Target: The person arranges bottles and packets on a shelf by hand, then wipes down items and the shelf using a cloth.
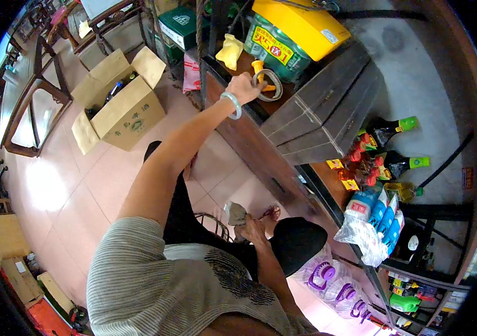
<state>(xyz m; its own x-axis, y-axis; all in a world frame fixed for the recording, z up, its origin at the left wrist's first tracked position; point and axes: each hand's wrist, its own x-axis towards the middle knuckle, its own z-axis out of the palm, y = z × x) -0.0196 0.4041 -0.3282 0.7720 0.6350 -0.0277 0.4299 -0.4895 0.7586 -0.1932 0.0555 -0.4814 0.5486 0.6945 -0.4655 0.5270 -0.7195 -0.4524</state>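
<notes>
My left hand [243,88], with a pale bangle [231,105] on its wrist, reaches up to the wooden shelf. Its fingers close on a tape dispenser [272,89] with yellow-orange parts and a ring-shaped roll. Beside it lie a crumpled yellow cloth [229,52] and a shrink-wrapped green pack [275,47] under a yellow box [306,25]. Low down, near my lap, my right hand [252,231] grips a grey-brown cloth [235,214], its pale end sticking out past the fingers.
An open cardboard box [132,115] holding bottles stands on the tiled floor. Dark sauce bottles [387,130] and blue packets [387,218] line the shelf at right. Large clear jugs with purple handles [322,275] stand by my knee. A wooden chair frame [39,101] is at left.
</notes>
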